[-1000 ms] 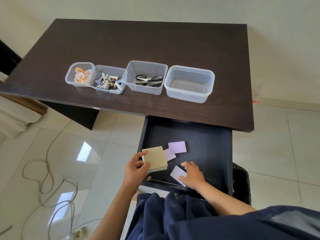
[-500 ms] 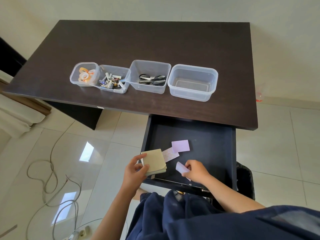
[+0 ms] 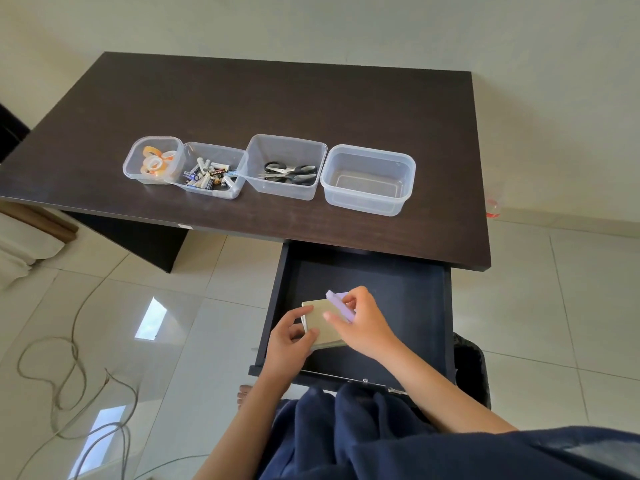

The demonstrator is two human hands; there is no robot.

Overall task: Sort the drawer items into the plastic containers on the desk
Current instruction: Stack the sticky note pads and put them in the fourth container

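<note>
Drawer items: a thick square pad of pale yellow sticky notes (image 3: pixel 325 323) and a thin lilac pad of sticky notes (image 3: pixel 338 304) are all that shows in the open black drawer (image 3: pixel 408 296), near its front left corner.
Small round-cornered clear tub (image 3: pixel 152 160): far left of the drawer, on the dark wooden bench (image 3: pixel 277 98); holds tape rolls, sorted.
Clear tub of batteries (image 3: pixel 211 171): next along; filled.
Clear square tub with black-handled scissors (image 3: pixel 287 168): just behind the drawer's left edge; filled.
Empty clear rectangular tub (image 3: pixel 369 180): directly behind the drawer; presumably meant for the notes.
Left hand (image 3: pixel 289 344): fingers closed on the yellow pad's left edge.
Right hand (image 3: pixel 363 322): fingers pinching the lilac pad, tilted up on the yellow one.
Left to do: carry both pads to the empty tub.
</note>
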